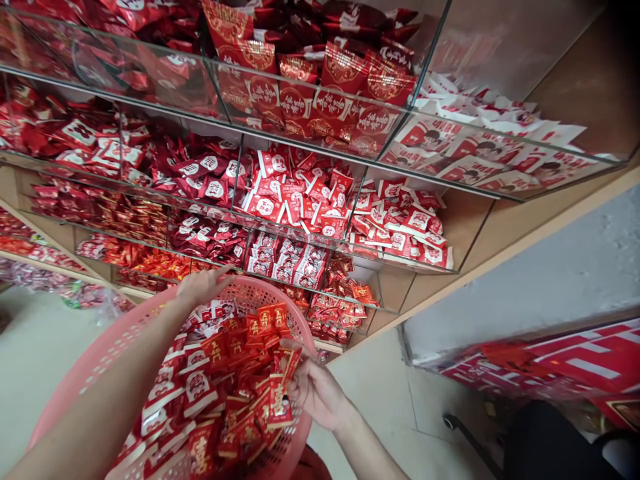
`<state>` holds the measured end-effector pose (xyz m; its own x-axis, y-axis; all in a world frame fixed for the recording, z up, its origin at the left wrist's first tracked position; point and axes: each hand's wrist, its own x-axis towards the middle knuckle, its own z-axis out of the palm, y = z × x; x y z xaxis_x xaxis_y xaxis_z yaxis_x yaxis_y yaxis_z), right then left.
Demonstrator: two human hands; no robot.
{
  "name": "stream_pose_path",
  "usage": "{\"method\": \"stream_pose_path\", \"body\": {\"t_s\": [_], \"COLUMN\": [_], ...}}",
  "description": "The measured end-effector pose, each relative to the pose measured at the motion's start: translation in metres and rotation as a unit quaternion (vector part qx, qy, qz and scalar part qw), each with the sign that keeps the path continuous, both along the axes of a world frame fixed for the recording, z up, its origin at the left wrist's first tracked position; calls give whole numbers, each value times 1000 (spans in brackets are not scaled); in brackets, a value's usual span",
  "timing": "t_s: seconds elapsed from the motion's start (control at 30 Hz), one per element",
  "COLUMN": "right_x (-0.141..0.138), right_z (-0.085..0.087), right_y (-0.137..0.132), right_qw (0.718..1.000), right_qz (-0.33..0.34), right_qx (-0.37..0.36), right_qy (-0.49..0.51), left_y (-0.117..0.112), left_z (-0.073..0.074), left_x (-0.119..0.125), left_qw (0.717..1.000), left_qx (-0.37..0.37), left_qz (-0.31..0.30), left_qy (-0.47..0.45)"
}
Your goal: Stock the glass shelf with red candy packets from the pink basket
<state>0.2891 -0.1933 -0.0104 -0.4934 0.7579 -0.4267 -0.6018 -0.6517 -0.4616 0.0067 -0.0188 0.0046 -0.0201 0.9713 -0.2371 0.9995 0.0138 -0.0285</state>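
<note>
A pink perforated plastic basket (60,407) full of small red candy packets (235,347) stands in front of me, near the shelves. My left forearm crosses over it. My left hand (203,287) is at the basket's far rim, fingers stretched toward the right along the shelf edge; whether it bears on the rim I cannot tell. Inside the basket's right side, my right hand (317,393) pinches red-and-gold candy packets (281,400) between thumb and fingers. White-and-red packets (197,387) lie in the basket's left half.
Tiered wooden shelves with glass fronts and dividers (240,167) hold red packets sorted by kind. White-and-red packets (480,143) fill the upper right bin. Right of the shelves are a grey wall (520,253), red printed boxes (590,360) and a black chair (545,440) on the tiled floor.
</note>
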Motion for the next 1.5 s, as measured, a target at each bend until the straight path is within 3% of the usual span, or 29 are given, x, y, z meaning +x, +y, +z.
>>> {"method": "stream_pose_path", "body": {"t_s": [0.43, 0.67, 0.87, 1.1, 1.3, 1.4, 1.5], "right_x": [-13, -17, -20, -21, -27, -34, -47], "right_z": [-6, 0, 0, 0, 3, 3, 1], "right_y": [-4, -8, -15, -19, -18, -18, -22], "right_qw": [992, 997, 998, 986, 980, 947, 851], "right_qz": [-65, -21, 58, 140, 147, 146, 159], "right_qx": [-103, 21, -20, 85, 120, 206, 324], "right_qy": [-28, -68, 18, 5, -58, -199, -380], "left_y": [1, -1, -3, -2, -2, -3, -3], "left_z": [0, 6, 6, 4, 4, 5, 4], "left_x": [0, 5, 7, 5, 5, 6, 5], "left_qw": [1000, 1000, 1000, 1000, 1000, 1000, 1000], "left_qx": [-5, -17, -10, -9, -4, -4, -3], "left_qz": [0, 13, 15, 9, 11, 13, 15], "left_qy": [7, 13, 12, 15, 14, 6, 7]}}
